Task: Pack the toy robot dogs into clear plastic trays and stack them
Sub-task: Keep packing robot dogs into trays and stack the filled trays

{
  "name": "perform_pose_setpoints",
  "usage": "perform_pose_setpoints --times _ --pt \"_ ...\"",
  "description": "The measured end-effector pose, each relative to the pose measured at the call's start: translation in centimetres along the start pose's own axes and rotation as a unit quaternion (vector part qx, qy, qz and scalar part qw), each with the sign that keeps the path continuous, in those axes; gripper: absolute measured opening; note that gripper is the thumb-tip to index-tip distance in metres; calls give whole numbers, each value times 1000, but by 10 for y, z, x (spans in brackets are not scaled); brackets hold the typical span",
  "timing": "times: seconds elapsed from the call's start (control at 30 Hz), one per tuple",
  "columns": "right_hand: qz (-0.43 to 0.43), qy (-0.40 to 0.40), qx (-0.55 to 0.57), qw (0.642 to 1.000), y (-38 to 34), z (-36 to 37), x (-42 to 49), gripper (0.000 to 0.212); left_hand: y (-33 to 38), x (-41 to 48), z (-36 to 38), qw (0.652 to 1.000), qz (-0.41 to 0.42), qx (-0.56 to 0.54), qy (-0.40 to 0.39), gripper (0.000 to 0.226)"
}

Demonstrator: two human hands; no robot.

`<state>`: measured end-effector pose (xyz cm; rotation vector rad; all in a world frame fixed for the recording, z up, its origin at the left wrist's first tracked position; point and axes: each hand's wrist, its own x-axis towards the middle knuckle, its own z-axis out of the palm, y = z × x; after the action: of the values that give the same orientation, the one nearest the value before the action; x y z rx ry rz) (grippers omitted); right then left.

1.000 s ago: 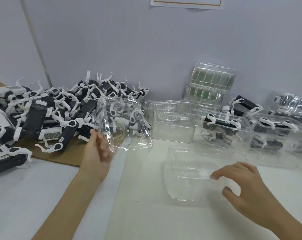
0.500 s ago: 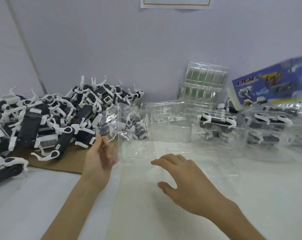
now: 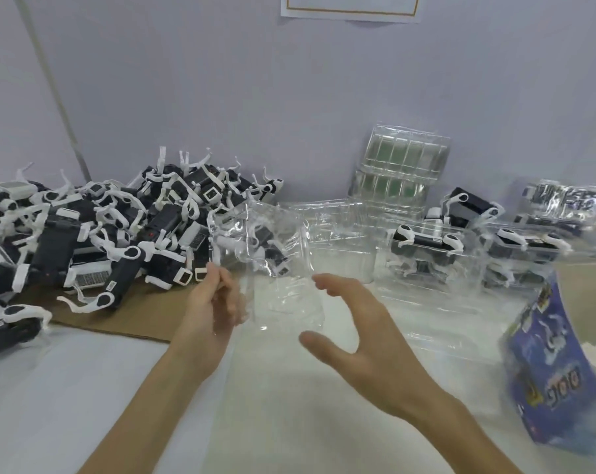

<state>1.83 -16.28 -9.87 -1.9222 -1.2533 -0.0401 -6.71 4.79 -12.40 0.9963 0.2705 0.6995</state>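
My left hand (image 3: 211, 306) holds an empty clear plastic tray (image 3: 272, 265) upright by its left edge, above the white table. My right hand (image 3: 351, 323) hovers just right of that tray, fingers spread and holding nothing. A big heap of black-and-white toy robot dogs (image 3: 112, 230) lies on brown cardboard at the left. Trays that hold packed dogs (image 3: 426, 248) stand at the right near the wall. Another empty clear tray (image 3: 437, 323) lies flat on the table right of my right hand.
A stack of empty clear trays (image 3: 399, 172) leans against the wall at the back. An open empty tray (image 3: 341, 241) stands behind the held one. A blurred blue printed toy box (image 3: 556, 371) is at the right edge. More packed trays (image 3: 563, 206) lie far right.
My right hand left the flat tray on the table and swung left to the tray in my left hand. That tray turned more upright. A blue box came into view at the right.
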Motion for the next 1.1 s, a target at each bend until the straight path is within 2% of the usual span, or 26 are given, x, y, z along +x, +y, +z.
perform_pose_setpoints --times 0.1,0.2,0.27,0.37,0.47,0.53,0.6,0.7,0.8,0.9,1.1 --pt "10 -19 12 1000 -5 14 6 61 -6 -2 1 997 3 32 -73 36" --pt "-16 24 56 998 -6 18 13 36 -10 -5 4 987 -12 72 -141 28" --pt "-25 60 72 995 -4 14 18 36 -8 -4 3 986 -13 89 -138 12" --pt "-4 68 65 996 3 9 21 42 -5 2 -4 998 -12 42 -54 21" --pt "17 35 26 999 7 8 18 39 2 7 -11 987 8 -48 152 9" --pt "9 -5 -14 1000 9 7 16 36 7 10 -16 973 0 -22 229 17" --pt "5 -51 -42 998 12 6 16 30 9 12 -22 977 4 51 207 16" --pt "18 -122 -55 991 14 4 16 30 3 12 -23 979 -14 179 97 35" --pt "11 -104 17 994 11 1 10 35 -8 10 -16 962 -13 269 41 32" --pt "-1 -40 106 994 6 -6 7 33 -12 7 -11 954 2 298 41 31" --pt "4 -86 29 996 6 -8 32 25 -16 9 -10 958 -12 269 97 26"
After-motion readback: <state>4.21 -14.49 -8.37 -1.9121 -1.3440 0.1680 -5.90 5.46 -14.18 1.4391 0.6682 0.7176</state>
